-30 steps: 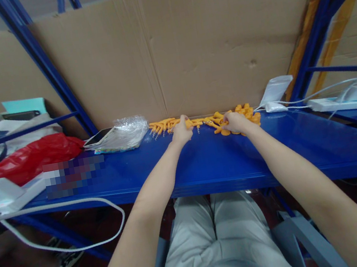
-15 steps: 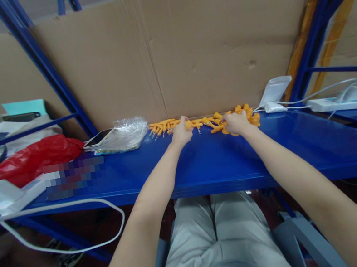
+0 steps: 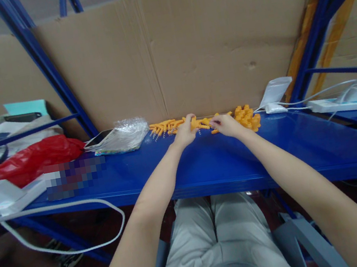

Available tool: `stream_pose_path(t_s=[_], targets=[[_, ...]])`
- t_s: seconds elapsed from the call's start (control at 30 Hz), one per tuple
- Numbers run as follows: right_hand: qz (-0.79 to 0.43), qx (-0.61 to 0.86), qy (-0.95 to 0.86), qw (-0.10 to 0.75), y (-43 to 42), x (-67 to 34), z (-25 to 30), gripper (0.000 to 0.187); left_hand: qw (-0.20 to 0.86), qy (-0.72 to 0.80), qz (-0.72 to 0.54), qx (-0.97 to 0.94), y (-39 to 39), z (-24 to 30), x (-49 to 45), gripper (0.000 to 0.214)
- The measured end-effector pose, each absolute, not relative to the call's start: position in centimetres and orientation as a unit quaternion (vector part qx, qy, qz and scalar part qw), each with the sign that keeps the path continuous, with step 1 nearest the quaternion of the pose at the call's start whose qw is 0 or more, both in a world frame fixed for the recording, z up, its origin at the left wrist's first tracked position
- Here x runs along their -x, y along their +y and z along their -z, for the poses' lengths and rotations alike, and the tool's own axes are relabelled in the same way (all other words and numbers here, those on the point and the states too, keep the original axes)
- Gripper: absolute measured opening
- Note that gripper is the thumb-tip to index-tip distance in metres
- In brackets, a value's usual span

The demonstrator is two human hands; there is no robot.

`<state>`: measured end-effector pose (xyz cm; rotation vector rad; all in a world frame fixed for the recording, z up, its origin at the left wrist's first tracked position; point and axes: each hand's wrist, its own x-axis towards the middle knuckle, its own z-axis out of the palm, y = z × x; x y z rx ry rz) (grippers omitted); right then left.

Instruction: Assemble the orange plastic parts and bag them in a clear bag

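Small orange plastic pieces lie along the back of a blue metal shelf (image 3: pixel 205 165), against a cardboard wall. One row of them (image 3: pixel 162 127) is at the left and a heap (image 3: pixel 247 116) at the right. My left hand (image 3: pixel 186 134) is closed on an orange piece (image 3: pixel 197 124) between the two groups. My right hand (image 3: pixel 226 126) pinches another orange piece just to the right of it, fingertips almost touching the left hand's piece. Both arms reach forward over my lap.
A crumpled clear plastic bag (image 3: pixel 128 133) and a phone (image 3: pixel 98 138) lie left of the orange pieces. Further left are a red bag (image 3: pixel 31 158) and a white cable (image 3: pixel 60 209). A white pouch (image 3: pixel 274 90) and power strip (image 3: pixel 342 103) sit at the right. Blue rack posts (image 3: pixel 46 69) stand behind.
My right hand has moved left from the heap toward my left hand, carrying an orange piece. My left hand has shifted slightly right and stays closed.
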<state>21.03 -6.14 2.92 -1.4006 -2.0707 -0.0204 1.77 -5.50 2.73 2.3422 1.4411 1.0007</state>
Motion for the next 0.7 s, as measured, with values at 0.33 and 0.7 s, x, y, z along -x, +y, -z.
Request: stream_pose_path(t_s=[0.33,0.7], targets=[[-0.242,0.475,-0.748,0.396,-6.0,-20.8,-2.7,0.015,0.116,0.472,-0.357,-0.798,-5.4,-2.6,-1.7,0.051],[-0.386,0.472,-0.705,0.362,-6.9,-20.1,-2.2,0.018,0.067,0.494,-0.399,-0.77,-4.9,-2.3,-1.8,0.046]])
